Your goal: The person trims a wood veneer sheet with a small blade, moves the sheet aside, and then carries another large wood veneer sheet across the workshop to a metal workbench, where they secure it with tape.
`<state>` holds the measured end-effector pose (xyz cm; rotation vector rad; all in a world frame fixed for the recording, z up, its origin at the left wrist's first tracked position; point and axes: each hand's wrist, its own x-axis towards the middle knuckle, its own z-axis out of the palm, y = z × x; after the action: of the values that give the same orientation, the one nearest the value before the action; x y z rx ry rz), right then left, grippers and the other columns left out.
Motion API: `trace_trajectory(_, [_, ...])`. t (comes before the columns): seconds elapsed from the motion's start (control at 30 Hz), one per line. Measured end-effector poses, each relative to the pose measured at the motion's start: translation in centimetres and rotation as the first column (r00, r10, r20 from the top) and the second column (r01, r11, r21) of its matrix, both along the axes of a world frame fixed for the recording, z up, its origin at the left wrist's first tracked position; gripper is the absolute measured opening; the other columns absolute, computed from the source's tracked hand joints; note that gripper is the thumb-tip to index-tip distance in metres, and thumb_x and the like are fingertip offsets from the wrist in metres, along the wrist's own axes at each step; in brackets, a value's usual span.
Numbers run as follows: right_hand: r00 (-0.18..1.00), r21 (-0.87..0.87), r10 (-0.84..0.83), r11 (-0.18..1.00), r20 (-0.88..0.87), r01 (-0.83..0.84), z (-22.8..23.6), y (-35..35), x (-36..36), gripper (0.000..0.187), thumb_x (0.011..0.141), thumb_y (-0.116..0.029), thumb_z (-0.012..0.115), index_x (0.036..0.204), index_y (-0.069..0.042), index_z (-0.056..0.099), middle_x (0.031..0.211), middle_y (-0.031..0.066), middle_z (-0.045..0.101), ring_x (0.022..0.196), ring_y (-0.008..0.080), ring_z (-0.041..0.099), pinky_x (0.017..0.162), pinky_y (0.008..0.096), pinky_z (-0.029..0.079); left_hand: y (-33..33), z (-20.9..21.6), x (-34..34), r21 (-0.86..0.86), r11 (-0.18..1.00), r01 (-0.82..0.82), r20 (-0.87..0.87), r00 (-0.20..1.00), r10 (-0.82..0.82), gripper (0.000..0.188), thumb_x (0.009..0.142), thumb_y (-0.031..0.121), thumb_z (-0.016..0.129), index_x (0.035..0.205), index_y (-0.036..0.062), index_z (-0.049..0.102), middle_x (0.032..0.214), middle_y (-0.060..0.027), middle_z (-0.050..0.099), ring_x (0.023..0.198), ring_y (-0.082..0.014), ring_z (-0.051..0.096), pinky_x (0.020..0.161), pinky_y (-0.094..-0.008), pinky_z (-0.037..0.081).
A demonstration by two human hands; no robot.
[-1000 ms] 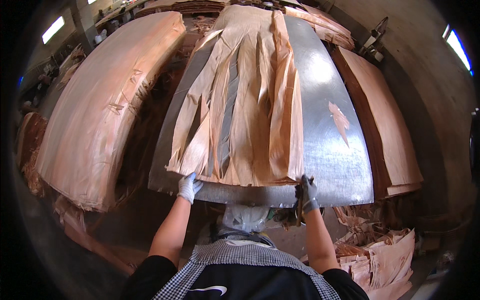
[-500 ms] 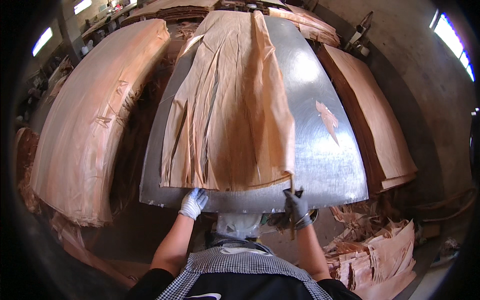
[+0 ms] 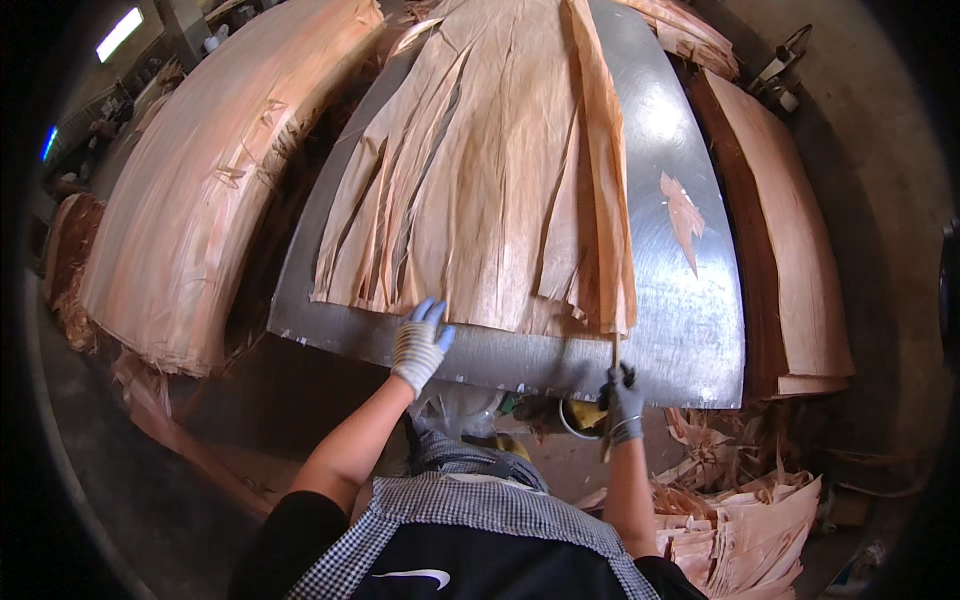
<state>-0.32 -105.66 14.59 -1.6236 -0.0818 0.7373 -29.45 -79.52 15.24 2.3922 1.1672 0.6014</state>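
Observation:
A wide, thin sheet of wood veneer (image 3: pixel 500 220) lies lengthwise on a metal-topped table (image 3: pixel 690 335), with several long splits on its left side. Its right edge is folded up into a narrow strip. My left hand (image 3: pixel 420 348), in a pale striped glove with bluish fingertips, rests at the sheet's near edge, fingers stretched out. In a dark grey glove, my right hand (image 3: pixel 625 405) is closed around a thin stick (image 3: pixel 616 350). The stick points away from me, its far end at the near end of the folded strip.
A tall stack of veneer (image 3: pixel 190 220) stands to the left, another stack (image 3: pixel 800 240) to the right. One torn veneer scrap (image 3: pixel 683 220) lies on the metal top. Broken veneer pieces (image 3: pixel 750 530) are heaped at the lower right. Below the table's near edge sits a round container (image 3: pixel 582 418).
The sheet's right edge has moved from a loose curl into a standing narrow fold. My left hand has moved right along the near edge. My right hand still grips the stick.

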Motion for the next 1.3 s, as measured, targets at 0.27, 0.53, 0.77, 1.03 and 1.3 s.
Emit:
trace_trajectory(0.27, [0.904, -0.272, 0.236, 0.952, 0.358, -0.141, -1.9, 1.9, 10.3, 0.043, 0.088, -0.017, 0.059, 0.128, -0.005, 0.046, 0.074, 0.004, 0.06, 0.058, 0.0108, 0.053, 0.051, 0.0271, 0.045, -0.5, -2.8, 4.0, 0.043, 0.989, 0.142, -0.541, 0.836, -0.096, 0.077, 0.079, 0.05, 0.056, 0.141, 0.0108, 0.03, 0.148, -0.0151, 0.022, 0.137, -0.0326, 0.017, 0.109, -0.053, 0.009])
trace_trajectory(0.53, [0.78, -0.429, 0.29, 0.903, 0.555, -0.031, -5.7, -3.7, 7.0, 0.033, 0.081, -0.017, 0.061, 0.113, -0.005, 0.061, 0.087, 0.0189, 0.066, 0.076, 0.0246, 0.066, 0.068, 0.0356, 0.048, -4.0, -1.8, 0.2, 0.014, 0.993, 0.121, -0.645, 0.759, -0.083, 0.081, 0.077, 0.053, 0.058, 0.14, 0.0116, 0.029, 0.148, -0.0153, 0.021, 0.136, -0.0358, 0.017, 0.109, -0.0542, 0.007])
trace_trajectory(0.77, [0.695, -0.65, 0.451, 0.759, 0.561, 0.032, -2.8, -4.4, 5.9, 0.037, 0.084, -0.029, 0.059, 0.115, -0.008, 0.059, 0.095, 0.0223, 0.063, 0.087, 0.0368, 0.062, 0.074, 0.0438, 0.048, -5.8, -0.9, -2.0, 0.062, 0.987, 0.146, -0.515, 0.852, -0.093, 0.079, 0.074, 0.048, 0.062, 0.138, 0.0095, 0.035, 0.145, -0.0178, 0.025, 0.133, -0.039, 0.02, 0.109, -0.0539, 0.012])
trace_trajectory(1.03, [0.5, -0.536, 0.452, 0.844, 0.738, 0.028, 2.4, -6.5, -3.4, 0.024, 0.083, -0.011, 0.057, 0.105, -0.004, 0.06, 0.095, 0.0178, 0.061, 0.087, 0.0348, 0.059, 0.075, 0.0399, 0.048, -14.3, -3.0, -12.8, -0.02, 0.999, 0.043, -0.287, 0.957, -0.047, 0.062, 0.075, 0.023, 0.062, 0.13, 0.0064, 0.041, 0.135, -0.0148, 0.038, 0.123, -0.031, 0.036, 0.106, -0.0473, 0.025])
trace_trajectory(1.3, [0.505, -0.584, 0.82, 0.557, 0.271, -0.59, -9.7, -3.3, -18.4, 0.024, 0.078, -0.01, 0.056, 0.1, -0.01, 0.064, 0.101, 0.0174, 0.062, 0.096, 0.0368, 0.058, 0.081, 0.0403, 0.047, -19.8, -6.1, -21.4, -0.391, 0.92, 0.024, -0.316, 0.935, -0.159, 0.044, 0.08, 0.023, 0.057, 0.121, 0.0065, 0.051, 0.114, -0.0159, 0.058, 0.103, -0.0336, 0.054, 0.094, -0.043, 0.04])
